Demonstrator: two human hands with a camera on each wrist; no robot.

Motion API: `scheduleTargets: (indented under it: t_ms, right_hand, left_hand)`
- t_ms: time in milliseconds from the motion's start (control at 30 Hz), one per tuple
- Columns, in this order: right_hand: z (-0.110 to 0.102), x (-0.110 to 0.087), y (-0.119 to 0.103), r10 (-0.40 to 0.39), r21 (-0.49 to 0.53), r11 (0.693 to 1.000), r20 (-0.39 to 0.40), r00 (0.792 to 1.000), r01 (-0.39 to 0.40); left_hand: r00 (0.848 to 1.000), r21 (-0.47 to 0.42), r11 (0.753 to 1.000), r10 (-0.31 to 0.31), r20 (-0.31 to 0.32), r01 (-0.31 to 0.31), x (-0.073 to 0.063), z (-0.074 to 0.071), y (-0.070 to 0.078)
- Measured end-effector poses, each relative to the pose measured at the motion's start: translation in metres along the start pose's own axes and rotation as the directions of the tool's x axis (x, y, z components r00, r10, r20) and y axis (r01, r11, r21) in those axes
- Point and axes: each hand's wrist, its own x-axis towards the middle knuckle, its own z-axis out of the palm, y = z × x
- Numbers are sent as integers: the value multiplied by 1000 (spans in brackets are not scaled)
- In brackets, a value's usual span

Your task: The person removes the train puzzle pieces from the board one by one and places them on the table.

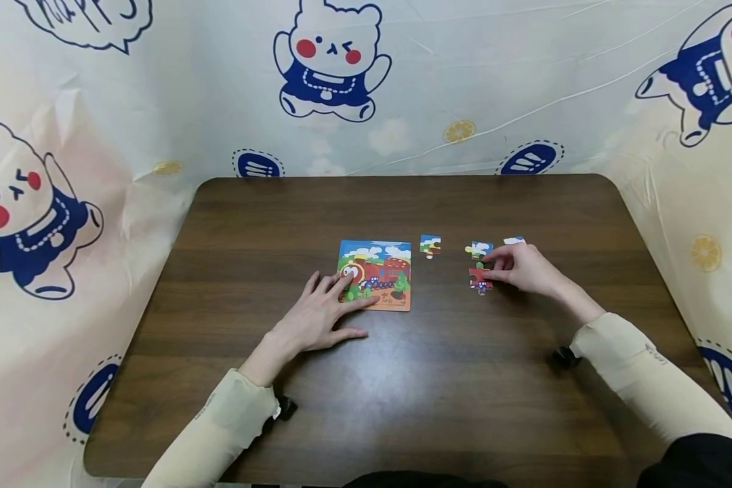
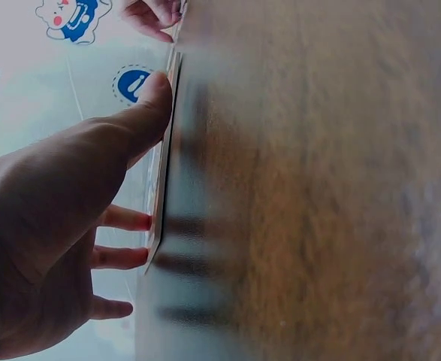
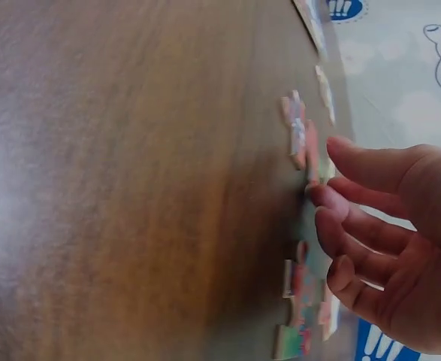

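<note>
A square train jigsaw (image 1: 375, 251), with a red engine under a blue sky, lies near the middle of the table. My left hand (image 1: 320, 315) rests with spread fingers on its left and lower part; the thumb lies on the wood below it. To the right, my right hand (image 1: 524, 270) reaches its thumb and fingertips to a red puzzle piece (image 1: 480, 279). In the right wrist view, the thumb and index finger stand apart beside a puzzle piece (image 3: 295, 131). Further puzzle pieces (image 3: 299, 282) lie beneath this hand, hidden in the head view.
A sky-and-cloud puzzle piece (image 1: 430, 244) lies just right of the jigsaw. Another blue-topped piece (image 1: 479, 249) is above the red one, and a third piece (image 1: 514, 240) shows behind the right hand. A printed cloth (image 1: 402, 146) hangs around the brown table (image 1: 268, 224).
</note>
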Motion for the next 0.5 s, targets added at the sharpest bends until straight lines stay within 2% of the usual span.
scheduleTargets:
  t_ms: [267, 367, 500]
  right_hand:
    - [-33, -1, -10, 38, 102, 994, -94, 995, -28]
    - [-40, 3, -16, 51, 150, 988, -93, 994, -37]
    - [-35, 14, -27, 16, 183, 983, -62, 998, -5]
  left_hand:
    - [1000, -10, 1000, 9, -10, -9, -1, 1, 1]
    - [1000, -2, 1000, 16, -26, -16, -1, 1, 1]
    - [999, -5, 1000, 18, -42, -18, -1, 0, 1]
